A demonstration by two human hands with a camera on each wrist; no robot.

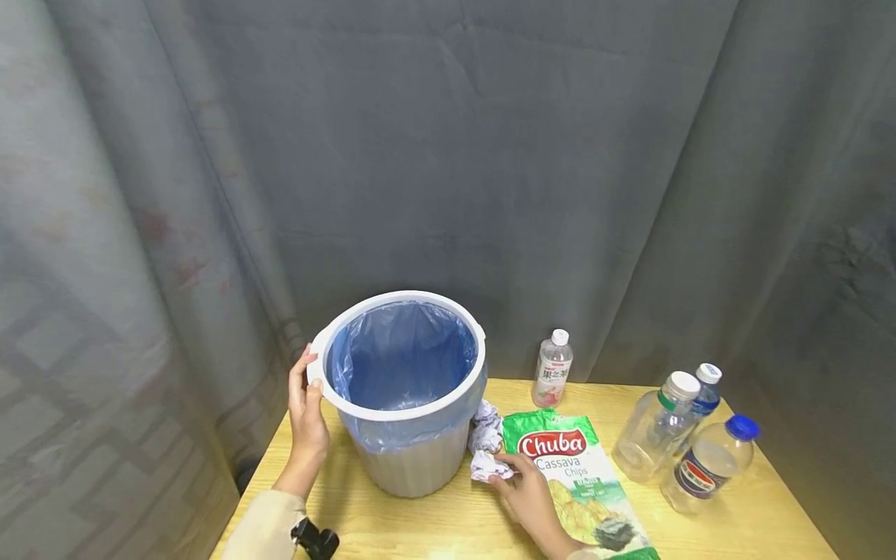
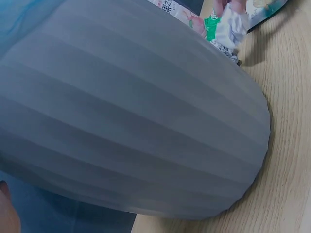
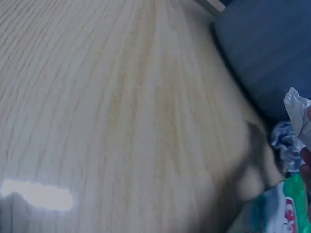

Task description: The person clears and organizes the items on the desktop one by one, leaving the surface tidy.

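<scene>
A grey ribbed bin [image 1: 413, 459] with a white rim and a blue liner [image 1: 402, 354] stands on the wooden table [image 1: 420, 529]. My left hand [image 1: 308, 389] grips the bin's rim on its left side, thumb over the edge. My right hand [image 1: 505, 470] pinches a crumpled white paper ball [image 1: 488, 465] on the table, just right of the bin's base. A second crumpled paper [image 1: 486, 424] lies behind it against the bin. The left wrist view is filled by the bin wall [image 2: 136, 121], with the paper ball [image 2: 231, 26] beyond. In the right wrist view the paper [image 3: 296, 111] shows at the right edge.
A green Chuba cassava chips bag [image 1: 574, 474] lies under my right wrist. A small pink-labelled bottle [image 1: 551, 369] stands behind it. Three clear plastic bottles [image 1: 689, 435] cluster at the right. A grey curtain [image 1: 490, 155] closes the back and sides.
</scene>
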